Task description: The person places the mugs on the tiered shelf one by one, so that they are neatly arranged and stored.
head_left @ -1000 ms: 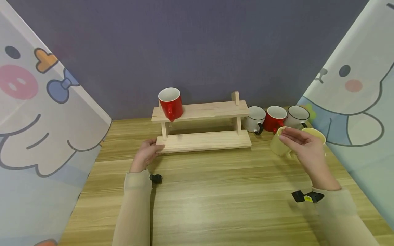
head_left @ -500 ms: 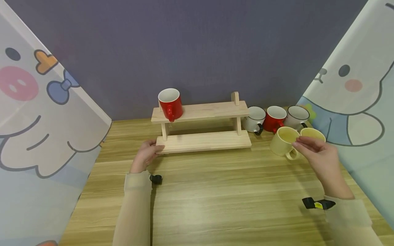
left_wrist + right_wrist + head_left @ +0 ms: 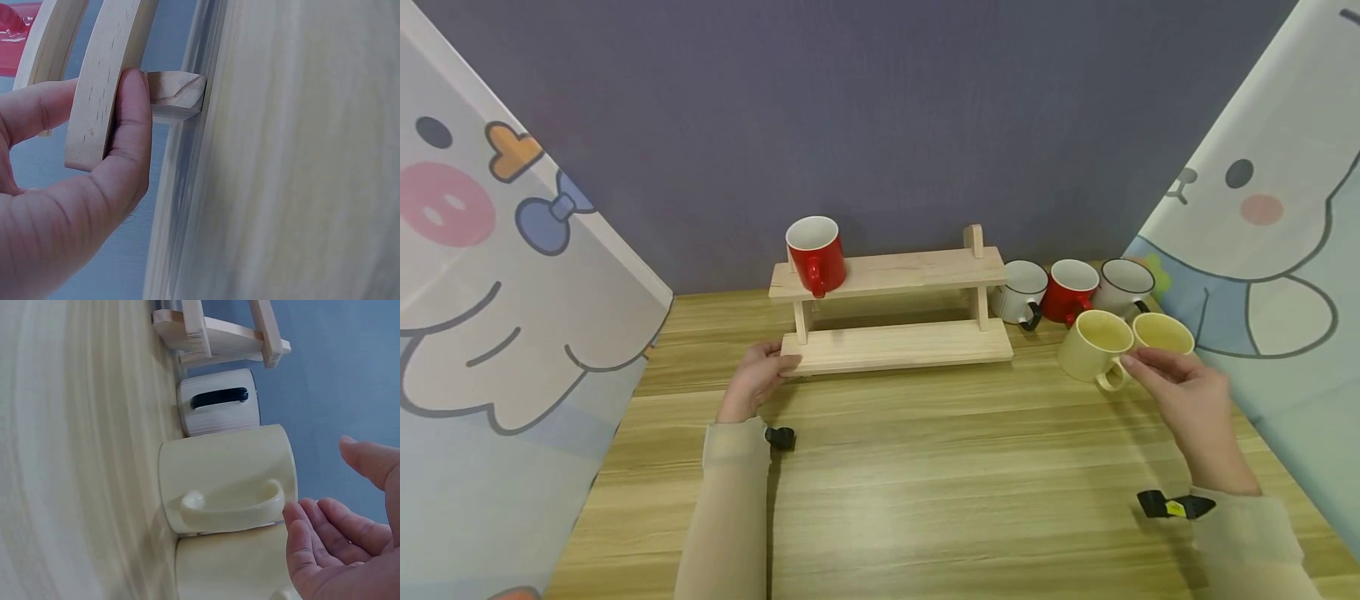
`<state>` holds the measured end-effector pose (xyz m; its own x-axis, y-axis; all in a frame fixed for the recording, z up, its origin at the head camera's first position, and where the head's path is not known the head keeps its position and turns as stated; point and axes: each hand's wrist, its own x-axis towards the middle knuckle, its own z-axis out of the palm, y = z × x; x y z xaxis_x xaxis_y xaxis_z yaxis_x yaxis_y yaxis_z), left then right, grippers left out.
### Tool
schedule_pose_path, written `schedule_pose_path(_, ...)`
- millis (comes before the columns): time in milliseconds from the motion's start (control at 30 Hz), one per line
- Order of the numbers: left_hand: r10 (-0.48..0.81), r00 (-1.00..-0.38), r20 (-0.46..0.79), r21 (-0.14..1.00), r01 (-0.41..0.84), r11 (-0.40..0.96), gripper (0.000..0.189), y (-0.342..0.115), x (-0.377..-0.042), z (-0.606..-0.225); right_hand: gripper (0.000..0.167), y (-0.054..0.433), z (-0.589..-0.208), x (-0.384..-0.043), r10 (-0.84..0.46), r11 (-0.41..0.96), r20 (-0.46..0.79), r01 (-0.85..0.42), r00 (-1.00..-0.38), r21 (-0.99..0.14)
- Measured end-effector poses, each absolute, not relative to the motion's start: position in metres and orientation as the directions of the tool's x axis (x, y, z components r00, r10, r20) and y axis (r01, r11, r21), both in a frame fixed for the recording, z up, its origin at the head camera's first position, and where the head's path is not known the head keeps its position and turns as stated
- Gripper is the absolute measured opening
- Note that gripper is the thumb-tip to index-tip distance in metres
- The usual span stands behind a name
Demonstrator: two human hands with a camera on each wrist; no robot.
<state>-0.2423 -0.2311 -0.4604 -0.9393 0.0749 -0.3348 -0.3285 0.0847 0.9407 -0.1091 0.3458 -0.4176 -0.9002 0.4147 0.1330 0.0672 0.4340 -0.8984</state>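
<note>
Left hand (image 3: 752, 382), fingers clamped on wooden rack (image 3: 895, 345); right of it, right hand (image 3: 1186, 396), fingers apart, beside yellow mug (image 3: 1086, 357).

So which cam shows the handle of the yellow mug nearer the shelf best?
Right wrist: the handle is large there, its loop plain along the mug. Head shows it smaller, from above, by the right hand; left wrist doesn't show it.

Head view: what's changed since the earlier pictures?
The right hand has shifted rightward and back toward the person, uncovering more of the yellow mug nearer the wooden rack; it grips nothing. The left hand still holds the rack; the other mugs stayed put.
</note>
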Motion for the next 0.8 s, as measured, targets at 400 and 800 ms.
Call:
schedule_pose_path(400,0.075,-0.939,-0.337,0.94,-0.331,0.084,0.067,-0.232,-0.242,-0.458,0.055,0.355,-0.43,-0.108,0.424,0.535,0.113,0.148,-0.898,-0.832)
schedule_pose_path(800,0.066,-0.937,-0.343,0.937,-0.335,0.102,0.068,-0.232,-0.24,-0.456,0.047,0.365,-0.457,-0.125,0.262,0.513,0.104,0.047,-0.96,-0.857)
